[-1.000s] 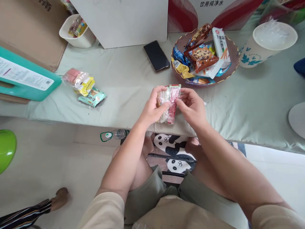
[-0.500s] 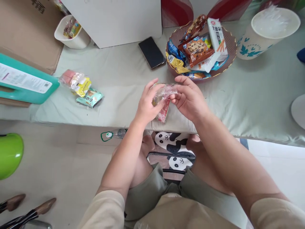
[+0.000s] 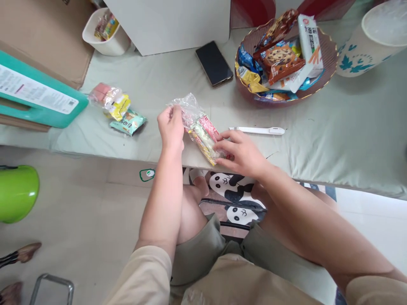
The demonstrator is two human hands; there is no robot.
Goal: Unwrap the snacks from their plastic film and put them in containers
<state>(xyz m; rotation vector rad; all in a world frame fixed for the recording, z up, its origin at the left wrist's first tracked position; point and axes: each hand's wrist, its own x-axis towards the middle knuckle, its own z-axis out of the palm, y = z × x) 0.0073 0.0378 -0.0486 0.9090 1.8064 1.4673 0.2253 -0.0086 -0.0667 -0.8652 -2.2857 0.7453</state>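
The snack bowl point(image 3: 329, 51) stands on the cloth-covered counter point(image 3: 333, 140), filled with wrapped biscuits. To the left of the bowl and nearer the person lies a clear plastic bag point(image 3: 203, 133) of red, green and yellow sticks, slanting toward the counter's edge. The left hand point(image 3: 171, 127) has thumb and fingers pinched together on the bag's far end — the end farther left of the bowl. The right hand point(image 3: 243, 154), nearer the person than the bowl, has its fingers spread apart, fingertips touching the bag's near end. A slim white tool point(image 3: 267, 131) lies between the bowl and the right hand. Just left of the bowl rests a phone point(image 3: 214, 63); right beside it — a big paper cup point(image 3: 370, 46).
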